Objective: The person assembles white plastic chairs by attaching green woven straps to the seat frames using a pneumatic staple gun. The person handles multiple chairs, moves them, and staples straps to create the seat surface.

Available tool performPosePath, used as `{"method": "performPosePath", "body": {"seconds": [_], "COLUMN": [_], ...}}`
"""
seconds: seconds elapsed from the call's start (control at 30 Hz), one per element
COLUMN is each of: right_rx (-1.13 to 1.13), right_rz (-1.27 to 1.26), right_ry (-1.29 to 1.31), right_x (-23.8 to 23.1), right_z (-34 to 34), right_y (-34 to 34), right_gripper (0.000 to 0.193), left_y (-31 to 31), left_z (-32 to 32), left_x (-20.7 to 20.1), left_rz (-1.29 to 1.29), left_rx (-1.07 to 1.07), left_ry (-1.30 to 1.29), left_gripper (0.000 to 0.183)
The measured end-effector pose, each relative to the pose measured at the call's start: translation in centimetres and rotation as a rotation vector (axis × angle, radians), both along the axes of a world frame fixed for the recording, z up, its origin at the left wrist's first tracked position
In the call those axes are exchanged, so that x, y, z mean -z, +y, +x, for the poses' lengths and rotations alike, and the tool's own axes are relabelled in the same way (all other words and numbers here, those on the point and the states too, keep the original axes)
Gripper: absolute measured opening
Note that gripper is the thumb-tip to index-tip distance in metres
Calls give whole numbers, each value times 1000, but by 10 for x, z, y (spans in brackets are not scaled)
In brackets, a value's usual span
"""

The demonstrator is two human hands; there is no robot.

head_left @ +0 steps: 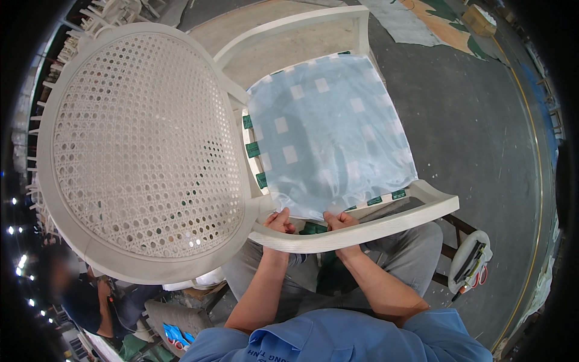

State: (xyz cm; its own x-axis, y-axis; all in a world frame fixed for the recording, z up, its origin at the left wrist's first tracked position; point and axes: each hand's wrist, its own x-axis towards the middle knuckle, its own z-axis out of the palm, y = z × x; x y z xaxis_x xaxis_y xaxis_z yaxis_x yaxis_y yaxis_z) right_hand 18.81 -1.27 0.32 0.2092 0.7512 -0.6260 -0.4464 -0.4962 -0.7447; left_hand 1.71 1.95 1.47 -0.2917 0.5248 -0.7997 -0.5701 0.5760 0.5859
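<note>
The pale blue seat cover [325,130] lies on the seat of a white armchair [360,18], inside its two arms and just right of its round, holey cane back [145,145]. It looks shiny and a bit wrinkled, with pale squares, and little green patches [253,149] peek out along its edge. The left hand [281,221] pinches the edge close to the chair back. The right hand [339,221] pinches the same edge a bit farther along (both wrists go under the near chair arm [362,233]). Out to the right, red-handled scissors [483,276] lie with other tools on a pale pad [464,256]. At the lower left, a blue packet [175,333] sits on a grey seat [181,317], near another person [90,301] in dark clothes. The floor [476,133] is grey.
</note>
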Motion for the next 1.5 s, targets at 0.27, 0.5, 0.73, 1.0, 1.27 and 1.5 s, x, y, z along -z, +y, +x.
{"method": "performPosePath", "body": {"seconds": [0.27,0.5,0.73,1.0,1.27,1.5], "right_rx": [-2,17,21,37,30,19], "right_rz": [-25,-10,-21,15,51,49], "right_ry": [15,20,43,32,85,79], "right_x": [-1,3,-1,1,7,9], "right_z": [2,2,0,1,3,2], "right_y": [0,-1,-1,-2,-5,-4], "right_gripper": [32,33,33,31,32,31], "left_y": [-1,-6,-7,-7,-4,-5], "left_z": [-4,-5,0,-11,-8,-13], "left_x": [1,-4,2,13,13,12], "left_rz": [-47,-14,-34,-49,-40,-36], "left_rx": [34,57,33,44,33,72], "left_ry": [-2,33,37,-41,-51,-109], "left_gripper": [34,48,49,35,28,30]}}
